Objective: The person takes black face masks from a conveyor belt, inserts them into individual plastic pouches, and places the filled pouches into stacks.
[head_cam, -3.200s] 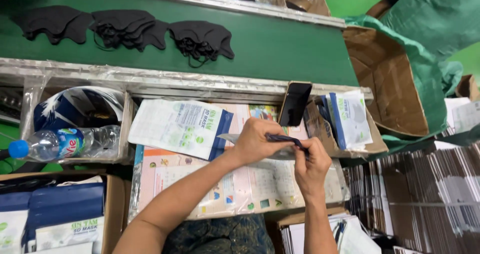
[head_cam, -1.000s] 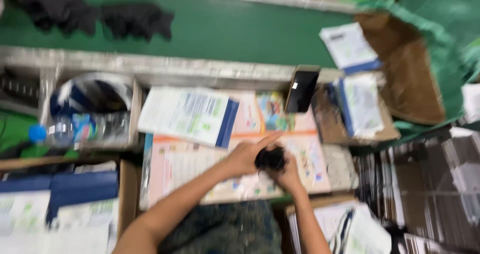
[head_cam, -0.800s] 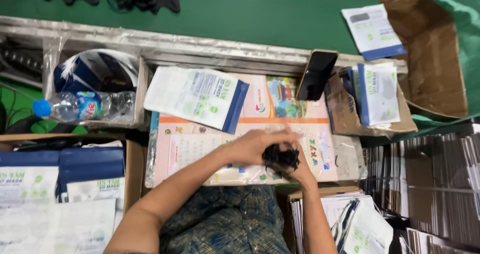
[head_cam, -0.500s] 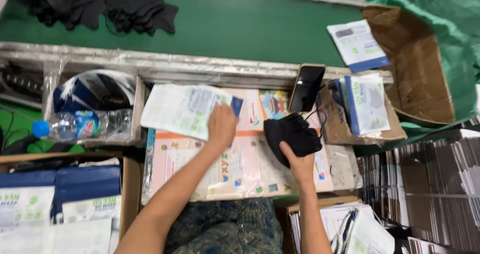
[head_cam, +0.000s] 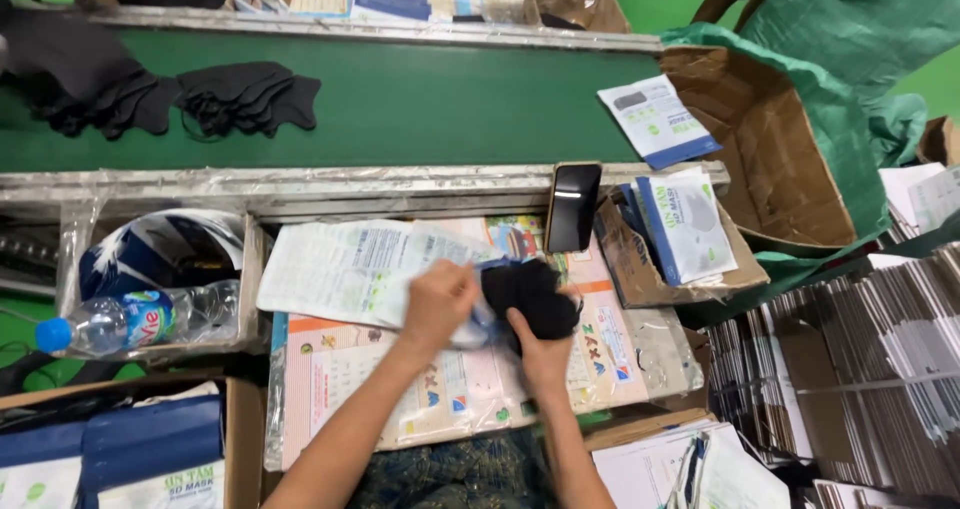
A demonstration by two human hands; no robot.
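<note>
Two bare hands meet over the middle of the worktable, which is covered with a printed plastic sheet. The right hand pinches a small stack of black face masks between thumb and fingers, fingers closed around its lower edge, holding it just above the table surface. The left hand grips the open end of a white-and-blue packaging pouch, fingers curled and pressed on the flap; the pouch mouth faces the masks, so the two appear lined up for the stack to slide in. The pouch lies flat, its far end toward a plastic water bottle lying on its side in a tray at the left.

Just beyond the hands a dark phone leans upright against the rail of the green conveyor belt. On the belt, well apart from the hands, lie loose black masks at the left and one filled pouch at the right. A cardboard tray of finished packs sits right of the phone, within easy reach of the right hand.
</note>
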